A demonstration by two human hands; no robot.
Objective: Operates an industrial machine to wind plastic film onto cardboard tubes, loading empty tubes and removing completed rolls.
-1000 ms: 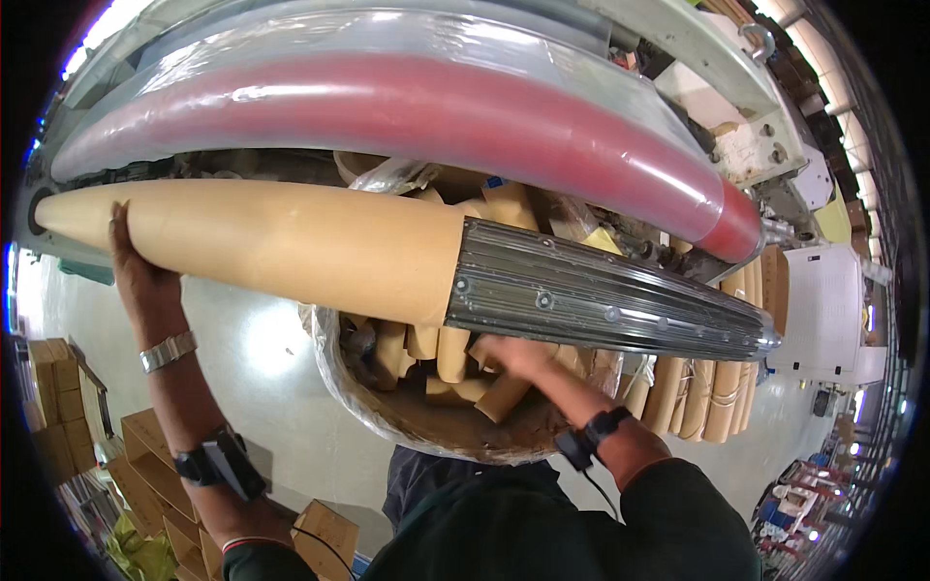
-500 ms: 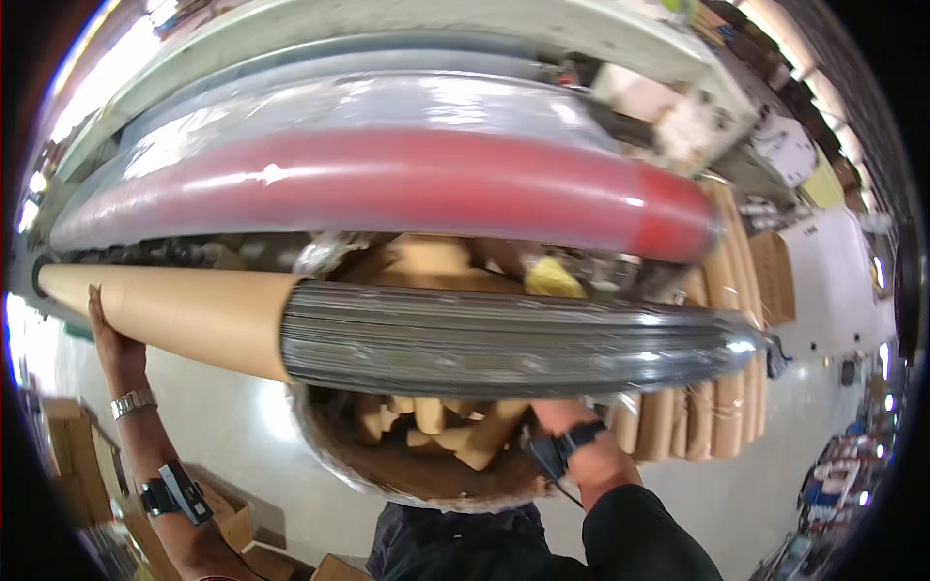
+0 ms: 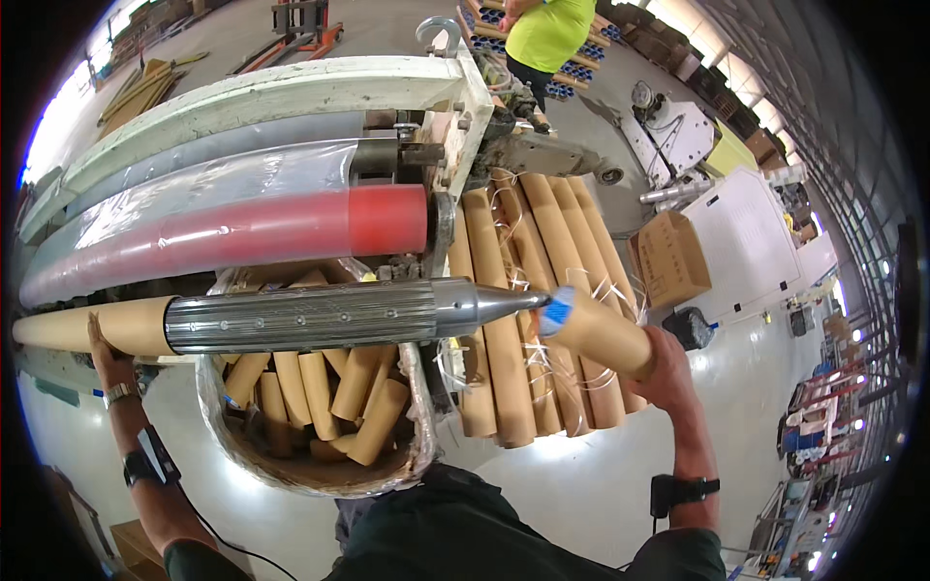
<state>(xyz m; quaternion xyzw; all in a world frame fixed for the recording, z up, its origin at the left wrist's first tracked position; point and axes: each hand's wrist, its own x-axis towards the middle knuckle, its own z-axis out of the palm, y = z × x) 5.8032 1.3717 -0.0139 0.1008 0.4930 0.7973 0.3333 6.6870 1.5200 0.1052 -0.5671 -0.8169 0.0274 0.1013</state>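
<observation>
A brown cardboard tube (image 3: 97, 327) sits around the left part of a grey ribbed metal shaft (image 3: 300, 318). My left hand (image 3: 113, 360) is against the tube's near underside, one digit up along its front; its other fingers are largely hidden below. Out to the right, my right hand (image 3: 668, 376) is closed around the near end of a short cardboard tube (image 3: 603, 334). Blue tape (image 3: 557, 312) marks that tube's far end, which is beside the shaft's pointed tip (image 3: 528, 300). Whether the two touch, I cannot tell.
Film rolls, one red (image 3: 387, 221), lie behind the shaft in a white frame (image 3: 281, 82). A plastic-lined round bin (image 3: 208, 412) below holds short tube pieces. Long cardboard tubes (image 3: 509, 373) lie in a stack at right, near a carton (image 3: 668, 257). A person in a yellow shirt (image 3: 552, 34) stands beyond.
My right hand has come out from under the shaft to the right and now holds the short cardboard tube. The view has swung right, baring the shaft's tip. My left hand stays at the tube.
</observation>
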